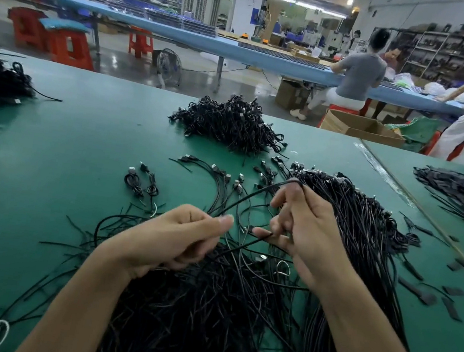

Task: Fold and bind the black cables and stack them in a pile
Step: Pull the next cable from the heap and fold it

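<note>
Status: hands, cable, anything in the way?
Left hand, right hand both pinch one black cable, looped between them. Bound pile beyond. Loose cables tangled beneath hands.

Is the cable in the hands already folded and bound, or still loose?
Partly folded, unbound: the cable bends once over the right hand and runs to the left hand; no tie shows on it.

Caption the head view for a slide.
Left hand and right hand hold a black cable over loose cables on a table; a pile lies beyond.
</note>
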A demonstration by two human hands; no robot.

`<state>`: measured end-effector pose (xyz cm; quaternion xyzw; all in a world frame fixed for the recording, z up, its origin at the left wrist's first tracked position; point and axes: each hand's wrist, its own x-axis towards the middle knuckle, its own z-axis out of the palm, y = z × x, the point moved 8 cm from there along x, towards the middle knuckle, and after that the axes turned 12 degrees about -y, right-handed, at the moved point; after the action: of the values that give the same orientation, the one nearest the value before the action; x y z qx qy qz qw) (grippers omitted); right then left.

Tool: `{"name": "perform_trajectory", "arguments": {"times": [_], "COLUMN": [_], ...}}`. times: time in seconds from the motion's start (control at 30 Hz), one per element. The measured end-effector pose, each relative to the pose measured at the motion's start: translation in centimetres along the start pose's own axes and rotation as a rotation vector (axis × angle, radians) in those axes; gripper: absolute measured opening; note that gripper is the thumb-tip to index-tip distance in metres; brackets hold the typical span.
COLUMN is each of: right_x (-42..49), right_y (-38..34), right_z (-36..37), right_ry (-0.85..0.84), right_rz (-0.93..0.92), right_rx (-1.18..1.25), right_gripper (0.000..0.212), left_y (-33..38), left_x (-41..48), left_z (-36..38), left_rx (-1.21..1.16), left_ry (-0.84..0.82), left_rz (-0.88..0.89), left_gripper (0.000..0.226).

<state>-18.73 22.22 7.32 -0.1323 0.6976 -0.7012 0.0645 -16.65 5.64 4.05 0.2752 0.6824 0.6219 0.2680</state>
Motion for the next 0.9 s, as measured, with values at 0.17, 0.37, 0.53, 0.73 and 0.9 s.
{"name": "perform_trajectory", "arguments": {"times": [0.17, 0.37, 0.53, 0.73, 0.9], "right_x": [-0.1, -1.9, -1.9, -0.9, -0.7], "right_y": [-0.7, 2.2, 2.0, -1.0, -1.9], "right_z": [4.3, 7.8, 7.0, 5.2, 5.6], "right_ry": [-0.192, -0.551, -0.502, -0.233, -0.142], "right_rz": [-0.09, 0.04, 0.046, -0.169, -0.278], "right_rx": [-0.564, -0.894, -0.92, -0.852, -0.821], "right_gripper": [0.045, 0.032, 0.024, 0.018, 0.007], "left_y": [4.4, 3.0, 1.5, 2.0, 1.5], "left_x": [-0.9, -0.4, -0.5, 0.6, -0.5], "left_z": [2.2, -2.5, -3.2, -1.0, -2.7], "left_rx": [-0.742, -0.839, -0.148, 0.703, 0.683], "left_ry": [-0.382, 0.287, 0.654, 0.55, 0.511], "left_rz": [0.468, 0.632, 0.552, 0.155, -0.091], "left_gripper": [0.039, 0.04, 0.04, 0.054, 0.072]}}
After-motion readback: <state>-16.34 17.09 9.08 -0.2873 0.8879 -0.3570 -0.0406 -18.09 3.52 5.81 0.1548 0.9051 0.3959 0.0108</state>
